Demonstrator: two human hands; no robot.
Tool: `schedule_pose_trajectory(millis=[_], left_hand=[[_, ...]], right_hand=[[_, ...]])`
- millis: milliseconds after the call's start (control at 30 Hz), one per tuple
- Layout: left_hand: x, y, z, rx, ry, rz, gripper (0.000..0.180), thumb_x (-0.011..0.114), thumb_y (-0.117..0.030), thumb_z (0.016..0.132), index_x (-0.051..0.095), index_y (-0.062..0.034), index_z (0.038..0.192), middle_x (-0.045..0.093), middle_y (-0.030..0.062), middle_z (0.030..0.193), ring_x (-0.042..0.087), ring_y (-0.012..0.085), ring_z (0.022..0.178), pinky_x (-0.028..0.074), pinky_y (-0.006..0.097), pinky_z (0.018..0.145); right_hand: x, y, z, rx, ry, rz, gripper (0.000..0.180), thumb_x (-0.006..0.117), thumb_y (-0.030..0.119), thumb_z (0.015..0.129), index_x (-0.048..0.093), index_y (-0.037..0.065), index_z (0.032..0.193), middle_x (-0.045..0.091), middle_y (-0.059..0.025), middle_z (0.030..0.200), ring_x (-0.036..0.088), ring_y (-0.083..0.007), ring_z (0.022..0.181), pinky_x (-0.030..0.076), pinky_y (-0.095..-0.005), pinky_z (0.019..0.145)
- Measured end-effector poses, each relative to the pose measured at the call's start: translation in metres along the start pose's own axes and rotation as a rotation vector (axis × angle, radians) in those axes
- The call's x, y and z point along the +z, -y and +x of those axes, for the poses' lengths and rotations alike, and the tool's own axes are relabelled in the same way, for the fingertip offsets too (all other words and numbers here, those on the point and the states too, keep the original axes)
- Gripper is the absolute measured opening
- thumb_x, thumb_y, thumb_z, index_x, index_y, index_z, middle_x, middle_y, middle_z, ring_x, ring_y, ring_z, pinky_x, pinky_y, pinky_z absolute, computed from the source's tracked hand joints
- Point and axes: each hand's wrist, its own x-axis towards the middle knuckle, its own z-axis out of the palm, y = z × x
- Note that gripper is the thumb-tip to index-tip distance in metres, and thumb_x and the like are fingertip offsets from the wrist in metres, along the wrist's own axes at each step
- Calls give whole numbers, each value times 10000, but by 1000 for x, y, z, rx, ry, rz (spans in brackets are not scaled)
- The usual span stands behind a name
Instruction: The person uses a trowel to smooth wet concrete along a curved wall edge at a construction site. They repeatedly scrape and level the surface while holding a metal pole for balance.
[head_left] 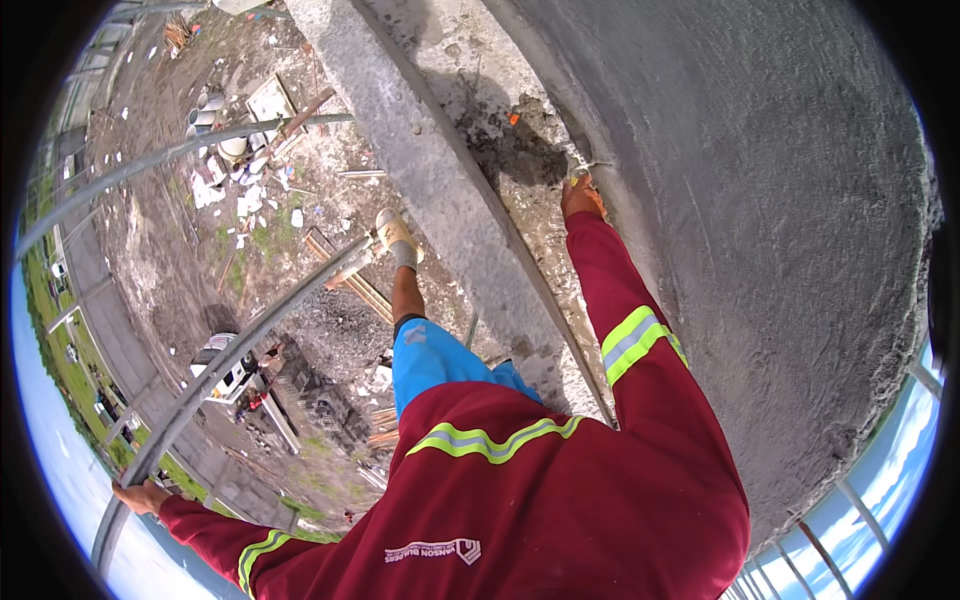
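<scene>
My left hand (142, 497) is wrapped round a grey metal scaffold pipe (215, 385) at the lower left. On the other side, my right hand (582, 197), in what looks like an orange glove, reaches forward to the foot of the grey plastered wall (770, 200). Its fingers are closed round something small; a thin pale piece (597, 163) sticks out past them, its kind too small to tell. Just left of that hand lies a dark patch of wet mortar (525, 150) on the ledge, with a small orange bit (514, 118) in it.
A long concrete beam (440, 170) runs beside the ledge. My shoe (398, 238) rests by a pipe, high over the ground. More scaffold pipes (180, 150) cross the left. Far below are rubble, planks (350, 275), drums (232, 148) and a white machine (228, 375).
</scene>
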Motion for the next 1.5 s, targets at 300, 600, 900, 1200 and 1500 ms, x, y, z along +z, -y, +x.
schedule_pose_trajectory(millis=[300, 600, 900, 1200, 1500], left_hand=[[15, -37, -39, -163, -143, -40, 290, 592, -247, 782, 649, 35, 756, 640, 113, 867, 615, 246, 749, 527, 367, 688], [10, -30, -25, -149, -117, -34, 308, 624, -216, 759, 618, 83, 832, 639, 143, 856, 620, 257, 778, 532, 367, 729], [-5, 23, 27, 127, 32, 228, 263, 570, -227, 807, 639, 26, 794, 654, 108, 851, 623, 245, 797, 538, 362, 736], [12, -28, -24, -230, -109, -40, 241, 704, -231, 665, 674, -47, 819, 626, 122, 929, 630, 250, 783, 562, 345, 618], [15, -33, -21, -295, -131, -174, 270, 675, -248, 715, 662, 12, 787, 645, 131, 881, 628, 260, 779, 544, 364, 695]], right_hand=[[12, 20, -53, -173, 170, 349, 453, 450, 404, 895, 454, -15, 1068, 605, -303, 856, 595, -441, 833, 464, -496, 745], [5, -38, -42, -133, -75, 252, 528, 387, 450, 908, 500, -25, 1110, 611, -291, 837, 598, -434, 791, 458, -513, 729], [20, -97, -76, 110, 470, 922, 496, 410, 516, 900, 503, 48, 1035, 536, -114, 664, 546, -234, 513, 467, -399, 489], [18, -91, -123, 443, 483, 1110, 513, 388, 575, 887, 449, 81, 762, 406, -46, 489, 397, -168, 348, 355, -332, 334], [52, -105, -79, 96, 128, 276, 551, 388, 538, 884, 560, 28, 1003, 601, -275, 925, 570, -432, 896, 439, -484, 784]])
